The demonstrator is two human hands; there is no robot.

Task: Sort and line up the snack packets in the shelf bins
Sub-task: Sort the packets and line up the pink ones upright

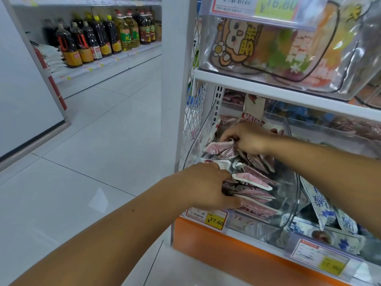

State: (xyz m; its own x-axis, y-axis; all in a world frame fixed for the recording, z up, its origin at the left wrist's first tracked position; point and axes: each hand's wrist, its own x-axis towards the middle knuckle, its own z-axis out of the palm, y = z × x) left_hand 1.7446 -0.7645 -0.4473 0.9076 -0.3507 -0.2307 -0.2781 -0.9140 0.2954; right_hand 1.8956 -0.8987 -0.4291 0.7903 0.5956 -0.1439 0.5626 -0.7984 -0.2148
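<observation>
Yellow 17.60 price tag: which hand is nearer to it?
Left. The left hand grips pink packets just above the price tag. The right hand pinches packets higher up, farther from the tag.

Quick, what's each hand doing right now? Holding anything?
Left hand: grips a stack of pink packets.
Right hand: fingers curled, pinching a crumpled pink packet farther back in the same bin.
</observation>
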